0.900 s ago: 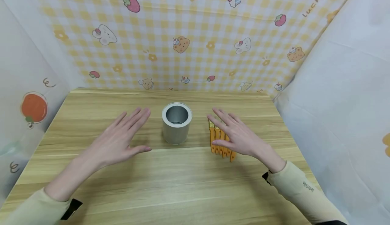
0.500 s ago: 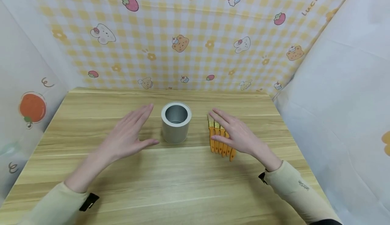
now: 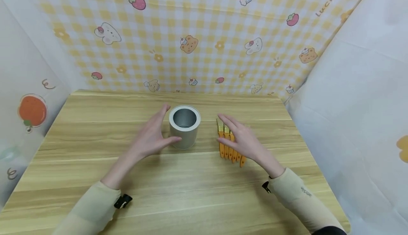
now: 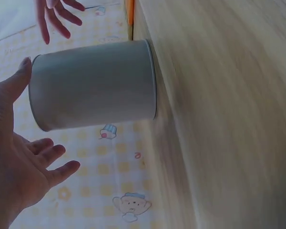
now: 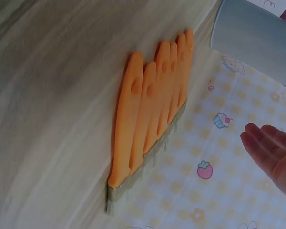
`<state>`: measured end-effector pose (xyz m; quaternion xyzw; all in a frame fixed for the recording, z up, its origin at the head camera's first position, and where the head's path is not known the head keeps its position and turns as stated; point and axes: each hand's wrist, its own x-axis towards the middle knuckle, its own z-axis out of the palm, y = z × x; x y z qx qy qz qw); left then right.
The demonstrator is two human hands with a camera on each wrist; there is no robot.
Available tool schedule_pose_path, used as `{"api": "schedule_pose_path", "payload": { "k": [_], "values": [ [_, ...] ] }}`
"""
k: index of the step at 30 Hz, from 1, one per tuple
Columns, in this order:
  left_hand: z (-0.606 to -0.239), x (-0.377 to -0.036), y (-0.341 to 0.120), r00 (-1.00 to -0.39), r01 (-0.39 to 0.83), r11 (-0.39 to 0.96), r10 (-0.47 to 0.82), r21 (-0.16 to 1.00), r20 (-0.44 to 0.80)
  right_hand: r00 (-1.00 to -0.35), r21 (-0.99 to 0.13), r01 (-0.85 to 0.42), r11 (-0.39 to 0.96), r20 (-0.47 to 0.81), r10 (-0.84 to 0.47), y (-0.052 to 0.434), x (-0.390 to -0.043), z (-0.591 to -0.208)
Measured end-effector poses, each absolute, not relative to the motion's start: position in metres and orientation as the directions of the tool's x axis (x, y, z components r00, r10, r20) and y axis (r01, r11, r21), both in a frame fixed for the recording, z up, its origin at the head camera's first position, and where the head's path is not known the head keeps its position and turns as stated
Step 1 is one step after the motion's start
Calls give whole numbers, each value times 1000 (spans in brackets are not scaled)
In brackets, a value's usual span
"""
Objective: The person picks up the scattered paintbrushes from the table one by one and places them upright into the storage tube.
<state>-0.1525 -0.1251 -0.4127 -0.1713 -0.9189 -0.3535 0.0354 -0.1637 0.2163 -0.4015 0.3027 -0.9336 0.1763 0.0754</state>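
Observation:
A grey metal can (image 3: pixel 184 136) with a pale rim stands upright on the wooden table, its top uncovered. My left hand (image 3: pixel 151 137) is at the can's left side, thumb in front and fingers behind, spread apart; in the left wrist view the hand (image 4: pixel 19 157) does not close round the can (image 4: pixel 93 86). Several paintbrushes (image 3: pixel 231 150) with orange handles lie side by side to the right of the can. Above them hovers my right hand (image 3: pixel 240 139), fingers extended, holding nothing. It hides part of the bristles. The right wrist view shows the brush handles (image 5: pixel 152 95) in a row.
The wooden table (image 3: pixel 185 189) ends at a yellow checked cloth (image 3: pixel 172 26) at the back. White cloth walls (image 3: pixel 357 97) rise on both sides. The can stands between the two hands.
My left hand has moved right, up to the can, with its thumb passing in front. My right hand has shifted slightly left above the paintbrushes. The can and brushes stay in place.

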Motion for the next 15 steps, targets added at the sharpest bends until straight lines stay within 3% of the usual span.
{"api": "schedule_pose_path", "payload": {
  "k": [15],
  "values": [
    [-430,-165,-100,-980,164,508,180,846,81,-940,-507,-327,797,86,-330,205,-171,-423]
  ]
}}
